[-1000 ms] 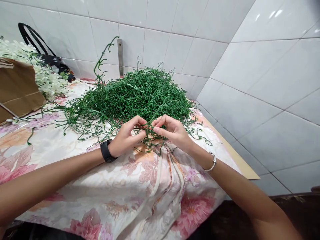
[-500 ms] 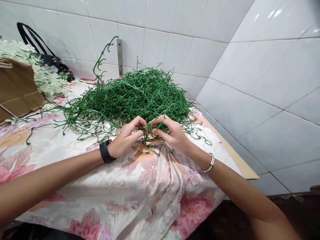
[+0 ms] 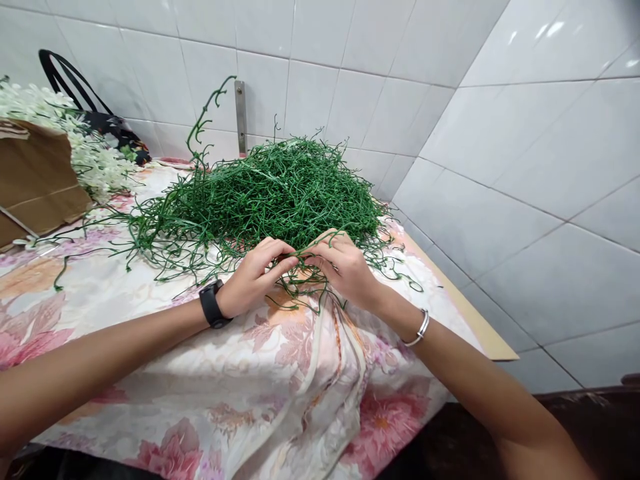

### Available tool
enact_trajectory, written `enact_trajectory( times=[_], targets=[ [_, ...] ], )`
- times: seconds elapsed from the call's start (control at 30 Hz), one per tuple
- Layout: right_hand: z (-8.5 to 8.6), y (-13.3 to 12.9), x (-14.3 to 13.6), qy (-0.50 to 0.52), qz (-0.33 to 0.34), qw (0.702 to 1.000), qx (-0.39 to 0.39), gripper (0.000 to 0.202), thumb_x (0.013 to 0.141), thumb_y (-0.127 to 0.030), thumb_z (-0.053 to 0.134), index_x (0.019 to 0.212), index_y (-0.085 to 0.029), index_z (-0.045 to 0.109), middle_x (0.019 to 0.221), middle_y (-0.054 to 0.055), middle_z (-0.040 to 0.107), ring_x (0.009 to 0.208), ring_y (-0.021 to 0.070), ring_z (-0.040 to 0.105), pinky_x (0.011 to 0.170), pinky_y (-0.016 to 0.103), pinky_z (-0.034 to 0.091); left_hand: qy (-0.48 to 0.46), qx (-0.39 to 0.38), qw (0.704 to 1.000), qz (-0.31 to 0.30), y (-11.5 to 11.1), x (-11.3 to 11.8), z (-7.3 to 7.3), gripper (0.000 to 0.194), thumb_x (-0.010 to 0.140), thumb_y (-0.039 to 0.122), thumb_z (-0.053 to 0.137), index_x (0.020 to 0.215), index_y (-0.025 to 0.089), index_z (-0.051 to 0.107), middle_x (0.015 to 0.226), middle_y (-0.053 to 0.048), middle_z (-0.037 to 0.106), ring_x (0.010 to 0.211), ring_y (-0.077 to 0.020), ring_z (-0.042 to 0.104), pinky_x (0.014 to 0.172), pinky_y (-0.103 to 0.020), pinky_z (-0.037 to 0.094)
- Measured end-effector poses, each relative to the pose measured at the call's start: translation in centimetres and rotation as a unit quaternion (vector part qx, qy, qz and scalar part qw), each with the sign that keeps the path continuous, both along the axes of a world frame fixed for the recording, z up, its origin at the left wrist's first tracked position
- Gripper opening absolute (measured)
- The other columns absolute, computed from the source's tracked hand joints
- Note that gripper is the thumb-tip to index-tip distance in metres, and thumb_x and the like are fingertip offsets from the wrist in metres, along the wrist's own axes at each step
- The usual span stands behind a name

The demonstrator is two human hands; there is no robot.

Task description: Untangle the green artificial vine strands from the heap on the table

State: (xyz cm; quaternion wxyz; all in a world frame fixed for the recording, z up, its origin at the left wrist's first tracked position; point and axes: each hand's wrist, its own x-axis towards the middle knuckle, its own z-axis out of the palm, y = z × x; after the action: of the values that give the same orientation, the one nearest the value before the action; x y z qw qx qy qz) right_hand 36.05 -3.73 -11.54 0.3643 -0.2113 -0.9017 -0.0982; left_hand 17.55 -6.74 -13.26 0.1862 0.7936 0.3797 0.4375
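Both hands meet at the near edge of a large tangled heap of green artificial stems (image 3: 295,190). My left hand (image 3: 257,270), with a black band on its wrist, pinches a thin green stem between thumb and forefinger. Close beside it, my right hand (image 3: 345,267) has its fingers curled and pinched on the same strand or one next to it; the exact grip is partly hidden. A silver bangle circles the right wrist. Below the fingertips, several loose green stems (image 3: 300,291) lie on the flowered cloth (image 3: 280,347).
White artificial flowers (image 3: 100,157) and a brown cardboard box (image 3: 40,180) stand at the left, with a dark bag (image 3: 117,133) behind them. A metal bracket (image 3: 241,117) is fixed to the tiled wall (image 3: 315,87). A tan board edge (image 3: 463,307) shows at the right.
The fingers have shifted slightly: my left thumb and forefinger are now straighter and closer together, and my right fingers are more curled. The heap stays as it was.
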Motion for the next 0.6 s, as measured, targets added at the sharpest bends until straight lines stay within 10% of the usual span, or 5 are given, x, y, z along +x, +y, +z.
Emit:
enact_trajectory(
  times=[0.6],
  targets=[
    [-0.41, -0.4, -0.18, -0.033, 0.009, 0.998, -0.057, 0.014, 0.087, -0.008, 0.036, 0.082, -0.014, 0.048, 0.075, 0.006, 0.052, 0.073, 0.0149, 0.046, 0.066, 0.027, 0.041, 0.058, 0.008, 0.998, -0.006, -0.37, 0.19, -0.04, 0.015, 0.09, 0.026, 0.039, 0.089, 0.017, 0.051, 0.084, -0.002, 0.055, 0.08, -0.0145, 0.049, 0.072, -0.027, 0.036]
  ],
)
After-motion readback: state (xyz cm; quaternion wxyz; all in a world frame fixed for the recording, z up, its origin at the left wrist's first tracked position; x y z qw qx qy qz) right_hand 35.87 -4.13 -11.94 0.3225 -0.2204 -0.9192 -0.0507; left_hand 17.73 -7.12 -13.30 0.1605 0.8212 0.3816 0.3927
